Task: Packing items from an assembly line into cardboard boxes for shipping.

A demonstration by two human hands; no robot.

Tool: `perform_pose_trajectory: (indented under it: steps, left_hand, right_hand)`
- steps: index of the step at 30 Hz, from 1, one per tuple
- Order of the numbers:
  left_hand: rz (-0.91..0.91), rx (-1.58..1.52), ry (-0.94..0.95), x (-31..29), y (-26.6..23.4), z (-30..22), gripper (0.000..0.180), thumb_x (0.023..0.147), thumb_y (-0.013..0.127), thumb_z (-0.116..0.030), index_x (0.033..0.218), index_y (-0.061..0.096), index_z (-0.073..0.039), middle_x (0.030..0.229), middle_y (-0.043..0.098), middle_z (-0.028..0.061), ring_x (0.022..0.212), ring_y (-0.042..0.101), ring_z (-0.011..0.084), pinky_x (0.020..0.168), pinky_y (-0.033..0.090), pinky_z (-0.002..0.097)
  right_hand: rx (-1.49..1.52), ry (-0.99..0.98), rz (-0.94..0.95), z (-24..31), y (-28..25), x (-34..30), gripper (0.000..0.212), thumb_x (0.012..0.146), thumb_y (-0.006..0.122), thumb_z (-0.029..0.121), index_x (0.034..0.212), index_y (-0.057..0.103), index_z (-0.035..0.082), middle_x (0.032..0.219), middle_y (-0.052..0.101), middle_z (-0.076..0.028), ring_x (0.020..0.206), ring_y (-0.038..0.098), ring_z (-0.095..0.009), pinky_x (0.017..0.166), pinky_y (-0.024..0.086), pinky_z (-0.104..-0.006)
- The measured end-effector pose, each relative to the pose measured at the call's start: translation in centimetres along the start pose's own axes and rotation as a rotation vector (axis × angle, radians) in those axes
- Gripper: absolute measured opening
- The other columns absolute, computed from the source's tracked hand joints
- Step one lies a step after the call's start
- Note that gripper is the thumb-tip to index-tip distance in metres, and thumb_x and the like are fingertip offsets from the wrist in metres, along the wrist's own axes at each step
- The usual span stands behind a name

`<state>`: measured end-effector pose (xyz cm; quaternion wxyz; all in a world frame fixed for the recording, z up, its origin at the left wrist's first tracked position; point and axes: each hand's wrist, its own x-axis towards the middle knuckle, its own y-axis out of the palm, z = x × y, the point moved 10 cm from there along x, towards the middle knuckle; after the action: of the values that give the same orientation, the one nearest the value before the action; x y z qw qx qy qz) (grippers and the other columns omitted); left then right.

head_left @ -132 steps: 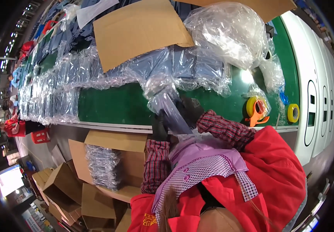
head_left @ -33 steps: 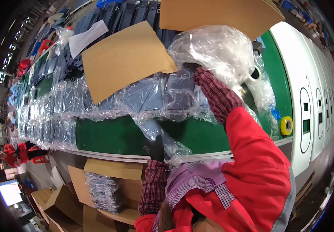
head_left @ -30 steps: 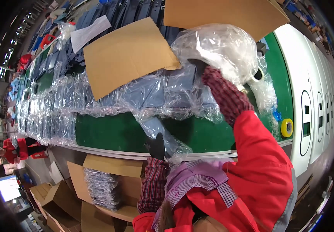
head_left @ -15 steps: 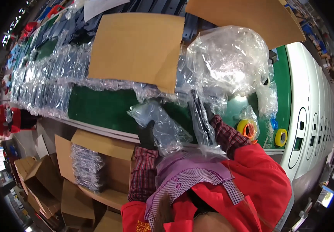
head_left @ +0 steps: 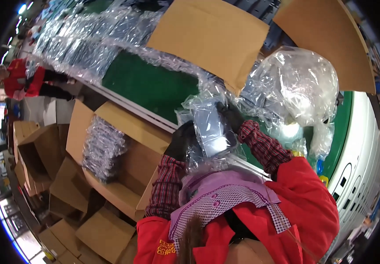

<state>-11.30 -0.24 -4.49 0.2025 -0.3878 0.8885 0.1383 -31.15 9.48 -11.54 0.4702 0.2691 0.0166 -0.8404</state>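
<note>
Between my hands, in front of my purple apron, is a flat grey-blue panel (head_left: 212, 125) in a clear plastic bag, its broad face up and shining. My left hand (head_left: 184, 140), in a dark glove, grips the bag along the panel's left edge. On the far right corner my right hand (head_left: 231, 116), also gloved, has its fingers closed on the panel. Loose film hangs around the near end. Beside my left arm stands an open carton (head_left: 148, 165) with a stack of bagged parts (head_left: 104, 149) inside.
A green-topped bench (head_left: 150, 83) carries rows of bagged parts (head_left: 75, 48), a cardboard sheet (head_left: 212, 39) and a big bundle of clear bags (head_left: 300, 83). Several open cartons (head_left: 68, 185) crowd the floor at left. A co-worker in red (head_left: 22, 81) stands far left. White machine panels (head_left: 357, 145) border the right.
My view has turned toward the left. The dark part, edge-on in my right hand before, now shows its broad face in both hands. My left hand has moved in beside it.
</note>
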Motion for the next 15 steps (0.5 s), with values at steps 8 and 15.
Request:
perform_pose_trajectory:
  steps: [8,15]
  left_hand:
    - [-0.026,-0.137,-0.061,-1.5,-2.0,4.5,0.032,0.091,0.048,-0.016,0.116,0.059,-0.001,0.095,0.066,0.0095,0.077,0.059,0.0156,0.067,0.047,0.0258]
    - [-0.127,0.257,0.037,-1.5,-1.3,3.6,0.034,0.086,0.055,-0.025,0.110,0.064,-0.004,0.085,0.068,0.0095,0.069,0.060,0.0182,0.063,0.047,0.0301]
  right_hand:
    - [-0.724,-0.044,0.094,-0.3,7.7,-2.1,0.091,0.080,0.063,0.046,0.143,0.016,0.002,0.133,0.039,-0.023,0.116,0.047,-0.035,0.097,0.040,-0.0407]
    - [-1.192,-0.141,0.015,-2.3,7.1,-5.2,0.119,0.065,0.075,0.052,0.143,0.002,0.000,0.131,0.031,-0.031,0.107,0.048,-0.045,0.089,0.044,-0.0473]
